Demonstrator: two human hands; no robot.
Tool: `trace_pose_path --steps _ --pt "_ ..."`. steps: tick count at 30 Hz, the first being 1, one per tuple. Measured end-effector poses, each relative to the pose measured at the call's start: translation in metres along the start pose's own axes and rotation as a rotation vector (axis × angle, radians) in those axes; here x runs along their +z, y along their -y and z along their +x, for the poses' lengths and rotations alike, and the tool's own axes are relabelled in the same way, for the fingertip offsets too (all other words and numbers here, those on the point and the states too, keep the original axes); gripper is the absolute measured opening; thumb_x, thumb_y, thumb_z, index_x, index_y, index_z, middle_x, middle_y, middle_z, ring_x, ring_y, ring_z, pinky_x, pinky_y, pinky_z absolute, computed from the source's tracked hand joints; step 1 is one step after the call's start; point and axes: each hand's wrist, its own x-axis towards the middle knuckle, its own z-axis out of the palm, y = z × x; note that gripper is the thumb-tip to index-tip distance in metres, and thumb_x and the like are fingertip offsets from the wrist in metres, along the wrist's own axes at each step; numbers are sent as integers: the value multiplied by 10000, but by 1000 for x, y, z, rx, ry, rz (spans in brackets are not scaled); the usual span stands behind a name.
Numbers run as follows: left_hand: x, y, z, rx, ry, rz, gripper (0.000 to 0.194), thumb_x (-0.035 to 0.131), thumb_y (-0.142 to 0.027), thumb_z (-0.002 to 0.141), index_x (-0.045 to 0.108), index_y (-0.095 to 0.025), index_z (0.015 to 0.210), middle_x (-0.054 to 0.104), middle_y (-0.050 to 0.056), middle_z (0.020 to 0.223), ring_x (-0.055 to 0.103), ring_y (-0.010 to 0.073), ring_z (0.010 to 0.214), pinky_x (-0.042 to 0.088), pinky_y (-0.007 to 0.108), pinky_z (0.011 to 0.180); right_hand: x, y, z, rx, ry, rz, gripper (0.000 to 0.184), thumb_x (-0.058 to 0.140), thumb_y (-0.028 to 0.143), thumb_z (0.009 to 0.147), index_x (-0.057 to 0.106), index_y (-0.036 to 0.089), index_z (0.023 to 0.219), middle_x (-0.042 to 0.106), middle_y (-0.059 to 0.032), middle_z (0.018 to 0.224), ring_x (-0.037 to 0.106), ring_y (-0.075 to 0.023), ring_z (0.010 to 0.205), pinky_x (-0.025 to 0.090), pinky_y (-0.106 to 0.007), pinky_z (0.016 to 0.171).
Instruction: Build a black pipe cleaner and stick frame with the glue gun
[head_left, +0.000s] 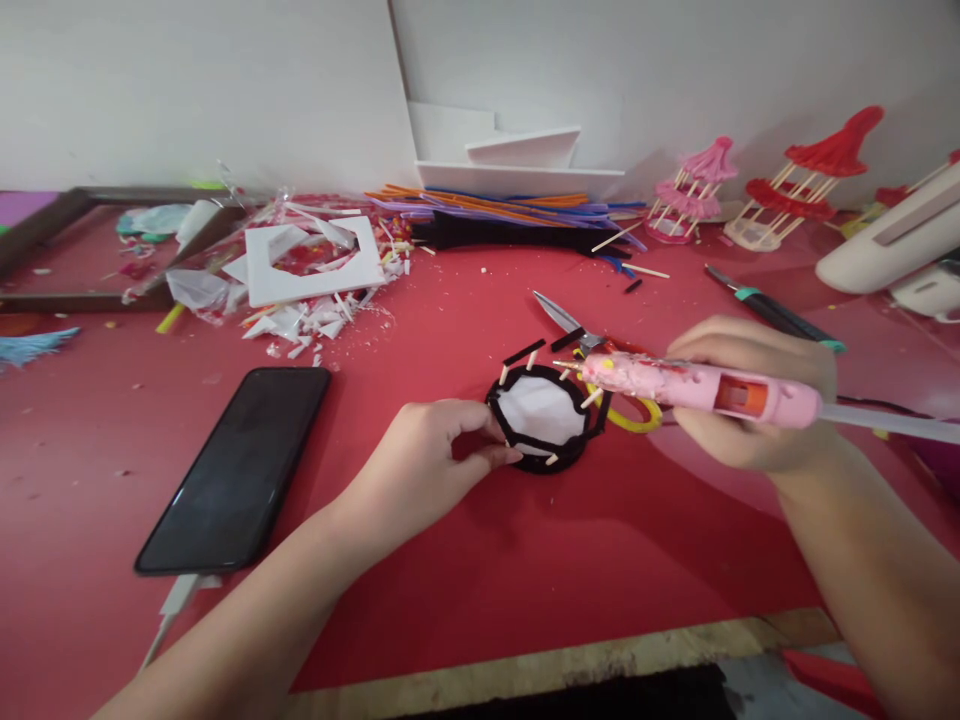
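My right hand (750, 400) is closed round a pink hot glue gun (675, 385), a clear glue stick (892, 420) poking out of its back end. The gun's nozzle hovers over the far right side of a small craft frame (541, 410), which has a white base, black fuzzy edging and short wooden sticks standing up from it. With thumb and fingers, my left hand (442, 450) pinches the left edge of that frame. Scissors (574, 322) with yellow and red handles lie just behind, partly hidden by the gun.
A black phone (236, 470) with a cable lies at left. Foam scraps (315, 260) and pipe cleaners (517, 210) line the back. Pink (690, 190) and red (810, 180) stick models stand back right, near a craft knife (772, 308). The table edge (570, 660) is in front.
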Motion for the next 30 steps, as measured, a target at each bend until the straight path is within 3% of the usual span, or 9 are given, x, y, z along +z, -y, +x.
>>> trace_pose_path --steps 9,14,30 --pt "2 1 -1 -26 71 -68 93 725 -203 809 721 -221 718 735 -50 745 653 116 673 462 206 626 4 5 -2 26 -24 1 195 701 150 740 590 250 866 659 -47 801 637 -224 678 510 -386 571" --pt "2 -3 -1 -20 137 -82 47 719 -224 820 766 -230 822 756 -11 839 693 149 768 507 236 718 1 9 0 20 43 -37 214 662 107 754 556 259 862 650 -48 776 629 -224 683 515 -388 583" --pt "2 -3 1 -9 157 -103 47 721 -212 824 762 -230 812 757 -23 837 689 144 766 498 241 709 2 7 0 -22 54 -124 154 641 159 739 514 246 724 569 -21 642 564 -197 600 431 -343 487"
